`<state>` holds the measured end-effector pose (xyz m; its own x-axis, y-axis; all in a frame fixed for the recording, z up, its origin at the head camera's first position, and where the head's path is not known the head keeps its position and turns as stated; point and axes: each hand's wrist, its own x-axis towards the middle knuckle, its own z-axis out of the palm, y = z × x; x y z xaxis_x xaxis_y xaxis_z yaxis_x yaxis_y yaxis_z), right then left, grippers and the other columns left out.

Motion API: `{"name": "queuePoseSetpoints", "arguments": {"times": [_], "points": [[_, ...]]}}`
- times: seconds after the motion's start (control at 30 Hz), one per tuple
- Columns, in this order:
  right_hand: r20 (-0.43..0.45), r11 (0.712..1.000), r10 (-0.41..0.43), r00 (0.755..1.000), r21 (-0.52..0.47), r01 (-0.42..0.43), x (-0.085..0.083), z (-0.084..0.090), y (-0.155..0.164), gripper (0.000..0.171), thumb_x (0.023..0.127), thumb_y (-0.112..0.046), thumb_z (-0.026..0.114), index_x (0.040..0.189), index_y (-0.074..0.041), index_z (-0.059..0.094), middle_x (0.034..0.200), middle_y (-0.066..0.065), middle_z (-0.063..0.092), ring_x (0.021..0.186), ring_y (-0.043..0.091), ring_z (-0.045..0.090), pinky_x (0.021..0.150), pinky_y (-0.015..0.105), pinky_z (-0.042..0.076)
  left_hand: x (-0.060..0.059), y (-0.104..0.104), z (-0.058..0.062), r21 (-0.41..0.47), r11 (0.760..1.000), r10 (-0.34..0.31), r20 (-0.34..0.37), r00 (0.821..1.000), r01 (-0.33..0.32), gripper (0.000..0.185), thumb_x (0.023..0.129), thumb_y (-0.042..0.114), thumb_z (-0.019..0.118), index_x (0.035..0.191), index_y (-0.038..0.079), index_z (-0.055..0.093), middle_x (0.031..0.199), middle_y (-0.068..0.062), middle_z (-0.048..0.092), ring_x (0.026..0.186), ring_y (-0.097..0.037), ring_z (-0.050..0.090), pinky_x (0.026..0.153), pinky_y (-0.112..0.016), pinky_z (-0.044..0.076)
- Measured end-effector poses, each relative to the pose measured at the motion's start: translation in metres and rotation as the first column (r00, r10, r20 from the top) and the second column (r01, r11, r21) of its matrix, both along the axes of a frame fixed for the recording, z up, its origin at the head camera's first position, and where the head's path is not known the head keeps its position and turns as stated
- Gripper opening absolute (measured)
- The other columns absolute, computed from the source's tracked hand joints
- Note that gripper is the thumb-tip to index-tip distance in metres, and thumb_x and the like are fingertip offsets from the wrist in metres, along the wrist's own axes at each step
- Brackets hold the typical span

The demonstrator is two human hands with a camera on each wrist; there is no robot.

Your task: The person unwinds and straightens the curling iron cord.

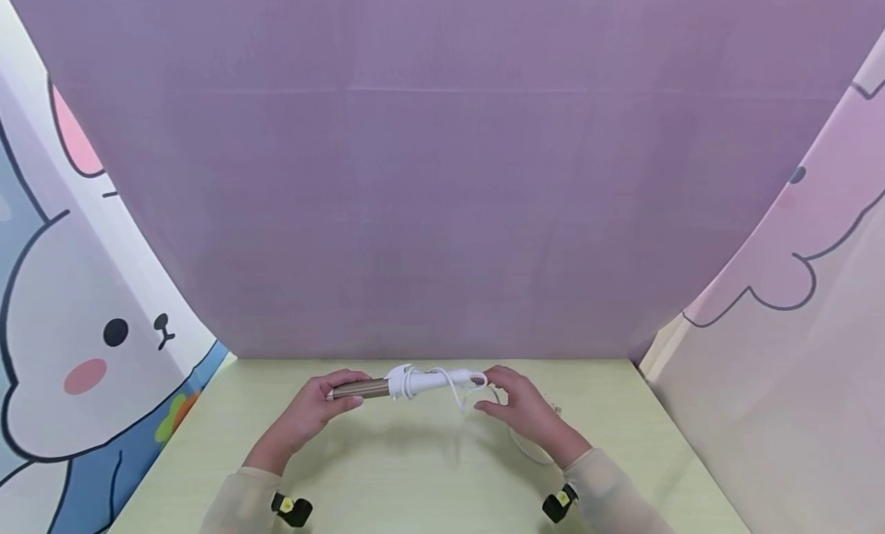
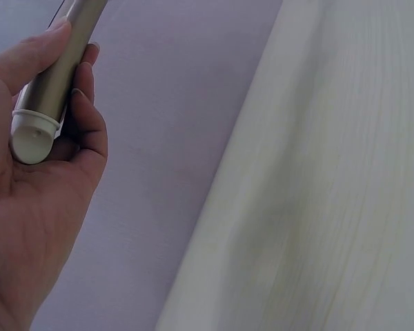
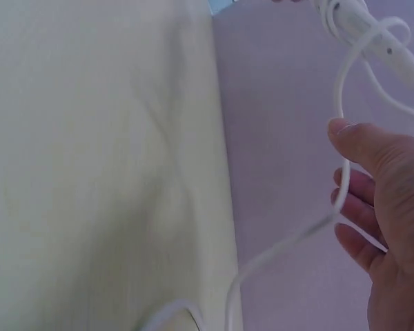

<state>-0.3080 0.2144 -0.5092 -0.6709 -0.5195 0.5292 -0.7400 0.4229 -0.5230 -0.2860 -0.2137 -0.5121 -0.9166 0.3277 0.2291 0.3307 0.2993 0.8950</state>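
Observation:
A curling iron [image 1: 415, 382] is held level just above the pale green table [image 1: 415, 480]. My left hand [image 1: 314, 407] grips its bronze barrel [image 2: 55, 76] near the capped tip, thumb on top and fingers curled underneath. The white handle [image 3: 366, 27] has loops of white cord wound round it. My right hand [image 1: 518, 407] sits at the handle's far end. In the right wrist view the cord [image 3: 283, 248] runs between the thumb and curled fingers of the right hand [image 3: 386, 200], then trails down onto the table.
A purple backdrop [image 1: 442, 173] rises behind the table and curves onto it. Cartoon-printed panels stand at the left [image 1: 83, 349] and right [image 1: 795, 326]. Loose cord [image 1: 525, 449] lies on the table by my right wrist. Small black wrist cameras [image 1: 290, 509] show at the bottom.

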Motion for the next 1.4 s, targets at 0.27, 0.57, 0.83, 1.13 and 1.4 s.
{"name": "queuePoseSetpoints", "arguments": {"times": [0.27, 0.57, 0.83, 1.13, 1.4], "points": [[0.100, 0.999, -0.022, 0.995, -0.024, 0.025, 0.010, -0.006, -0.015, 0.024, 0.093, -0.012, 0.090, 0.116, -0.013, 0.083, 0.124, -0.001, 0.078, 0.118, 0.024, 0.072, 0.103, 0.045, 0.058, -0.001, 0.000, 0.000, 0.021, 1.000, 0.001, -0.002, 1.000, -0.001, 0.033, 0.102, 0.014, 0.081, 0.135, 0.015, 0.077, 0.129, -0.009, 0.076, 0.107, -0.021, 0.067, 0.091, -0.032, 0.053], [0.092, 0.991, 0.075, 0.993, -0.119, -0.064, 0.024, -0.015, -0.019, 0.010, 0.096, -0.007, 0.087, 0.102, -0.014, 0.083, 0.099, -0.005, 0.077, 0.092, 0.016, 0.073, 0.080, 0.034, 0.060, -0.002, -0.001, -0.001, 0.016, 1.000, 0.022, 0.015, 1.000, -0.022, 0.034, 0.103, 0.014, 0.081, 0.136, 0.014, 0.077, 0.130, -0.011, 0.074, 0.109, -0.024, 0.065, 0.091, -0.032, 0.053], [0.010, 0.965, 0.127, 0.992, -0.231, -0.122, 0.042, 0.003, -0.023, 0.011, 0.097, -0.001, 0.084, 0.102, -0.012, 0.083, 0.094, -0.005, 0.076, 0.083, 0.013, 0.070, 0.073, 0.031, 0.060, -0.003, -0.001, -0.002, 0.010, 0.999, 0.042, 0.007, 0.999, -0.042, 0.035, 0.102, 0.017, 0.083, 0.136, 0.018, 0.077, 0.129, -0.009, 0.074, 0.110, -0.028, 0.064, 0.091, -0.035, 0.053], [-0.085, 0.941, 0.011, 0.996, -0.336, -0.039, 0.035, 0.040, -0.021, 0.018, 0.093, 0.009, 0.083, 0.099, -0.008, 0.082, 0.086, -0.001, 0.074, 0.073, 0.013, 0.061, 0.064, 0.024, 0.051, -0.001, 0.002, -0.003, -0.041, 0.999, 0.011, -0.002, 1.000, -0.011, 0.033, 0.102, 0.014, 0.082, 0.134, 0.020, 0.078, 0.130, -0.004, 0.076, 0.115, -0.029, 0.067, 0.096, -0.040, 0.052], [0.043, 0.914, -0.183, 0.982, -0.359, 0.187, 0.012, 0.046, -0.010, 0.011, 0.098, 0.001, 0.083, 0.100, -0.010, 0.084, 0.085, 0.000, 0.075, 0.073, 0.011, 0.062, 0.063, 0.024, 0.051, 0.001, 0.002, -0.004, -0.032, 0.999, -0.044, 0.020, 0.999, 0.044, 0.032, 0.103, 0.014, 0.081, 0.134, 0.020, 0.077, 0.132, -0.004, 0.075, 0.118, -0.034, 0.065, 0.097, -0.038, 0.052]]}}
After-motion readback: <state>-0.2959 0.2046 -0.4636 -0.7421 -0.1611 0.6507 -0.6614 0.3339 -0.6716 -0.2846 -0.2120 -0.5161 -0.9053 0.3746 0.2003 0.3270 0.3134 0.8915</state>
